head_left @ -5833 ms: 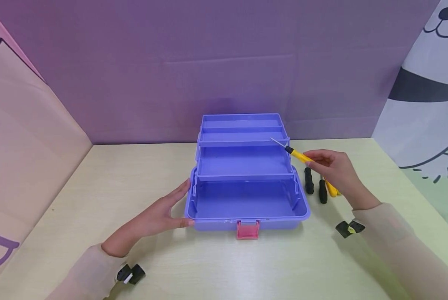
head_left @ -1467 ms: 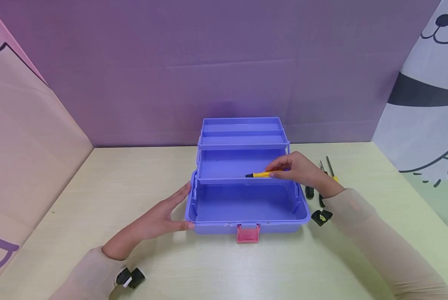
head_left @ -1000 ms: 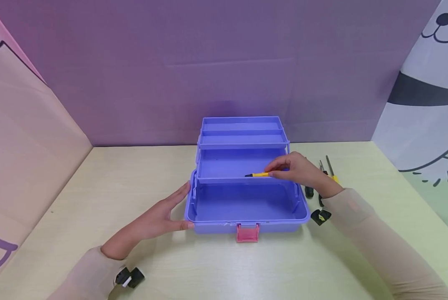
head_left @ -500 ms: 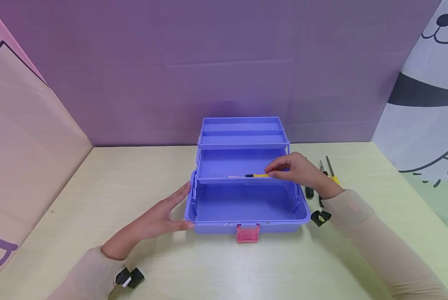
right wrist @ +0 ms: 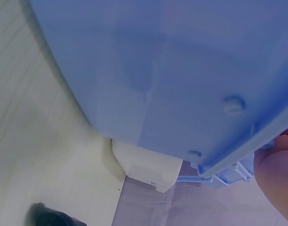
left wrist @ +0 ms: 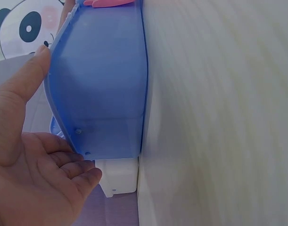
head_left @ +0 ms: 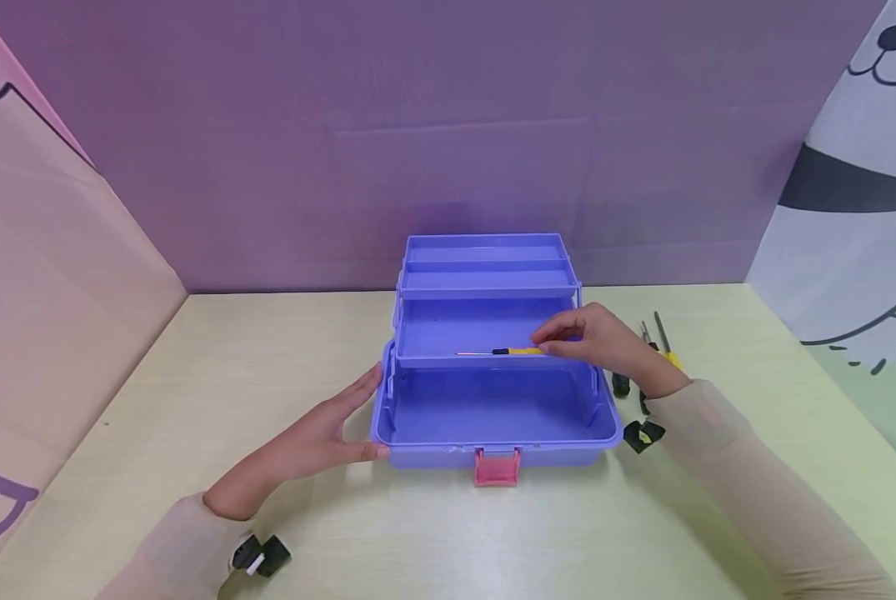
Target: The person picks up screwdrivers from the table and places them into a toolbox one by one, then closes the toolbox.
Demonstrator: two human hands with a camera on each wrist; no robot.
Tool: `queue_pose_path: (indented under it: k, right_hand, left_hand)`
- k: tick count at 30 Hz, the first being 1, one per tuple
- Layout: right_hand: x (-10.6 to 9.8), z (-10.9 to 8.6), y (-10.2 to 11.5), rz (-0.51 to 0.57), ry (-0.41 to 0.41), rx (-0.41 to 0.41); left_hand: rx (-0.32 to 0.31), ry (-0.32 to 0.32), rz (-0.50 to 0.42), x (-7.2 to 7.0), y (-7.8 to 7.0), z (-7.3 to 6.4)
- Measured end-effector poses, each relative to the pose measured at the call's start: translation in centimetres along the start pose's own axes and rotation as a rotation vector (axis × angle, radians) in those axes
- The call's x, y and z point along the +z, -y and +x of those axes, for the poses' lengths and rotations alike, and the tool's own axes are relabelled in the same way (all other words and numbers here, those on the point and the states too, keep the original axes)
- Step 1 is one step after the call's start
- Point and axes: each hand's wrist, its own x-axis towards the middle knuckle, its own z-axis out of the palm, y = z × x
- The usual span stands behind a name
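A lavender-blue toolbox point(head_left: 432, 457) stands unfolded, its stepped trays raised behind the deep front bin and a pink latch point(head_left: 497, 469) at the front. Along the front edge of the lower tray point(head_left: 463, 325), a small screwdriver point(head_left: 518, 352) lies level, thin shaft pointing left, with a black collar and yellow handle. My right hand point(head_left: 598, 337) pinches the handle's end between thumb and fingers. My left hand point(head_left: 320, 437) rests on the box's left side, thumb toward the front corner. In the left wrist view, the left hand's fingers point(left wrist: 73, 167) touch the rim near the back corner.
Right of the box, partly behind my right forearm, lie several tools: a black handle point(head_left: 621, 385) and a screwdriver with a grey shaft point(head_left: 662, 332) and yellow handle. A purple backdrop point(head_left: 305, 150) rises behind the table point(head_left: 267, 350), with printed cloths at both sides.
Since the oldest frame my right hand has moved left and lowered the screwdriver from above the box's right side into the lower tray, turning it level. Over the last second both hands stay nearly still.
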Motion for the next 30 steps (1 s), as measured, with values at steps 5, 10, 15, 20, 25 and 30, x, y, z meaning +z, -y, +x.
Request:
queue_pose_path:
  k: [5,10,15,20,25,30]
  right_hand:
    - [-0.1,-0.1,0.0,0.018,-0.008,-0.014]
    - [-0.1,-0.1,-0.2,0.025,-0.032,0.001]
    - [-0.3,-0.7,0.1,0.057,-0.086,0.048]
    - [-0.7,-1.3,0.1,0.073,-0.133,0.08]
    - [-1.2,-2.1,-0.1,0.087,-0.174,0.107]
    - [-1.7,-3.0,0.0,0.096,-0.199,0.129]
  left_hand:
    - [0.0,0.003,0.004,0.0,0.0,0.1]
    - [-0.003,0.002,0.014,0.1,0.0,0.1]
    - [-0.009,0.005,0.026,0.2,-0.1,0.2]
    - [-0.005,0.0,0.043,0.1,-0.1,0.2]
    - [-0.019,0.001,0.032,0.2,0.0,0.2]
    - [-0.01,0.002,0.04,0.2,0.1,0.2]
